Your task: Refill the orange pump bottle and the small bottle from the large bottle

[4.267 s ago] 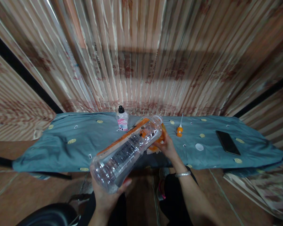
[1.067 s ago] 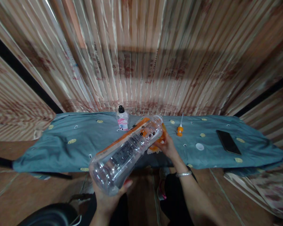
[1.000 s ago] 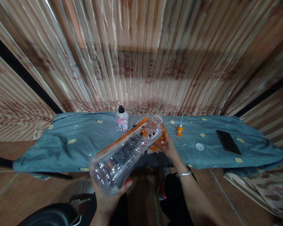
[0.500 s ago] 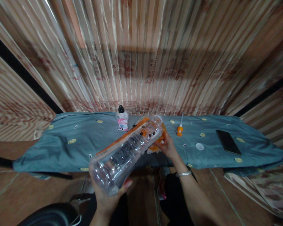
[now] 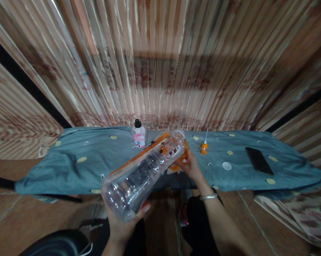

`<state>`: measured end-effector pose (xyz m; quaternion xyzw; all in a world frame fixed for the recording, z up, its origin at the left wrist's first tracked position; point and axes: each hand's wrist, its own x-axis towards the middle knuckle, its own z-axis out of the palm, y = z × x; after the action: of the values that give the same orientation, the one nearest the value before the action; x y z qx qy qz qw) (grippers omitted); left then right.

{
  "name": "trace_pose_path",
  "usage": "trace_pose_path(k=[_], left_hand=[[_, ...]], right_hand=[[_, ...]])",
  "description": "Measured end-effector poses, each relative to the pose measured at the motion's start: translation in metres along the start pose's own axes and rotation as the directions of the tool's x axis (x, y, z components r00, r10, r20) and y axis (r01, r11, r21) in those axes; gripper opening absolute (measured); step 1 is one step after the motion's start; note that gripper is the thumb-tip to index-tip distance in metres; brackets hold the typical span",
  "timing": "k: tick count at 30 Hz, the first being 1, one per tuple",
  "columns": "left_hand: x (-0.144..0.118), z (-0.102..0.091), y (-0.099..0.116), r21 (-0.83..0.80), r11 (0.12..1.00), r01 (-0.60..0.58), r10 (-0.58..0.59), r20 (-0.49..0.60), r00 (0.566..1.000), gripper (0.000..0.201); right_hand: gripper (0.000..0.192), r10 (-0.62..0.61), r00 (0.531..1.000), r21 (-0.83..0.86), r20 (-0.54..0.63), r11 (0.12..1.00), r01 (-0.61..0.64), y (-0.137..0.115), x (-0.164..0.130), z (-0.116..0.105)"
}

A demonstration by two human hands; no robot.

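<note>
My left hand [image 5: 123, 224] is wrapped round the base of a large clear plastic bottle [image 5: 141, 177] with an orange label. The bottle is tilted, its base towards me and its neck up and to the right. My right hand [image 5: 189, 165], a silver bangle on its wrist, is closed round an orange bottle [image 5: 185, 151] beside the clear bottle's neck. Most of the orange bottle is hidden behind the clear one, and I cannot tell if the two mouths touch. An orange pump top [image 5: 204, 147] with a pale tube lies to the right.
A small bottle with a black cap [image 5: 139, 137] stands at the back on the blue-green cloth [image 5: 69, 167]. To the right lie a white round lid [image 5: 226, 166] and a black phone [image 5: 259, 161]. A striped curtain [image 5: 160, 78] hangs behind.
</note>
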<state>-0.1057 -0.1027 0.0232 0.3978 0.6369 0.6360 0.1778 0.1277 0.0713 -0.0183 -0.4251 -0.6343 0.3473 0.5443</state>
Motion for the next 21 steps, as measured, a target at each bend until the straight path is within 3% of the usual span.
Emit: trace_pose_path(k=[2,7,11,14,21], left_hand=[[0.003,-0.003,-0.001,0.020,0.999,-0.032,0.030,0.101,0.994,0.083],[0.001,-0.001,0.001,0.010,1.000,0.006,-0.005,-0.031,1.000,0.090],[0.001,-0.001,0.005,0.015,1.000,0.011,-0.012,0.078,0.997,0.090],[0.000,0.003,0.012,0.006,0.999,0.037,-0.037,-0.040,0.999,0.084],[-0.005,0.008,0.018,-0.001,1.000,0.027,-0.027,-0.058,0.998,0.085]], right_hand=[[0.072,0.000,1.000,-0.004,0.004,1.000,0.000,0.000,0.000,-0.001],[0.072,0.005,1.000,0.001,0.016,1.000,-0.005,-0.002,0.000,-0.001],[0.071,-0.004,1.000,0.004,0.004,1.000,0.004,-0.002,0.000,0.000],[0.070,-0.004,1.000,-0.007,-0.007,1.000,0.004,-0.001,0.000,0.001],[0.069,-0.014,1.000,0.007,-0.008,1.000,0.014,0.000,0.000,0.000]])
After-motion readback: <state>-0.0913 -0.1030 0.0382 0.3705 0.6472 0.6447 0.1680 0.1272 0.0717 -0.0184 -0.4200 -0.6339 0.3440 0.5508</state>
